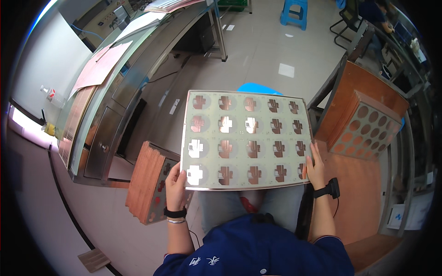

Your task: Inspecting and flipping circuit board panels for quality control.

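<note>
A large rectangular circuit board panel (240,154) is held flat in front of me above my lap. Rows of copper pads on round patches cover its pale green face, and several pads shine with reflected light. My left hand (175,187) grips the panel's near left corner, thumb along the edge. At the right edge, my right hand (316,168) closes on the panel with its fingers along the side; what lies under the panel is hidden. A black band circles each wrist.
Stacked panels (146,181) stand on the left, below a metal-framed desk (103,133) with papers. To the right, another stack of panels with round copper patches (368,131) leans on a wooden rack (354,198). A blue stool (293,14) and a seated person (375,14) are farther off.
</note>
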A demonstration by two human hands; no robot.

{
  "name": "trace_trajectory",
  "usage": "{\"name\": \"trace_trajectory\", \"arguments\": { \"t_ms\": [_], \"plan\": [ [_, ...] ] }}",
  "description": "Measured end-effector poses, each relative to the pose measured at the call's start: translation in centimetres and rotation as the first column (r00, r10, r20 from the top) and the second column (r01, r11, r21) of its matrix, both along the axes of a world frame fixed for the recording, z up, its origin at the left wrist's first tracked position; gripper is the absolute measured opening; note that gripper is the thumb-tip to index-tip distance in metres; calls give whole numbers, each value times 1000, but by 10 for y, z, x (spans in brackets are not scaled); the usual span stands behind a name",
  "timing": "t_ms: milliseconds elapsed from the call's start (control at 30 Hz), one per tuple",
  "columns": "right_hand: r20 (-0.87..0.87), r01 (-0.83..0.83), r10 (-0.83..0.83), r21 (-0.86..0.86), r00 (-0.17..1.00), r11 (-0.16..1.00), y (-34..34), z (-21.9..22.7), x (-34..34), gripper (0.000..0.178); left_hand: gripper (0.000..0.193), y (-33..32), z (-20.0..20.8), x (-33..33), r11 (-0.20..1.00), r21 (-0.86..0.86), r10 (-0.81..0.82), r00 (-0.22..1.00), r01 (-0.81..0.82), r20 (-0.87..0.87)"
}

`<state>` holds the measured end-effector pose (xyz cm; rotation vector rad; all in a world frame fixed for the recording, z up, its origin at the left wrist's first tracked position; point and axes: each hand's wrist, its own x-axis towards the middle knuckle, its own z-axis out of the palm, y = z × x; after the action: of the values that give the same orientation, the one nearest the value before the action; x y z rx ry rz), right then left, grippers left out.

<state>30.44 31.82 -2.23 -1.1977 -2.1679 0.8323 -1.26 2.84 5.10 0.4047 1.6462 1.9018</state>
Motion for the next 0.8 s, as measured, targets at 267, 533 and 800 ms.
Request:
{"name": "trace_trajectory", "arguments": {
  "t_ms": [267,533,800],
  "plan": [
    [-595,-160,-193,-488,780,858,7,8,12,46,42,-7,6,15,941,331,-134,975,69,176],
    [-815,-451,-343,-554,467,700,11,49,44,48,51,-19,5,-13,911,398,-191,966,108,175],
    [-772,-455,-438,-629,461,630,-14,48,27,33,53,13,29,-10,789,614,-216,921,-32,326]
  ]
}}
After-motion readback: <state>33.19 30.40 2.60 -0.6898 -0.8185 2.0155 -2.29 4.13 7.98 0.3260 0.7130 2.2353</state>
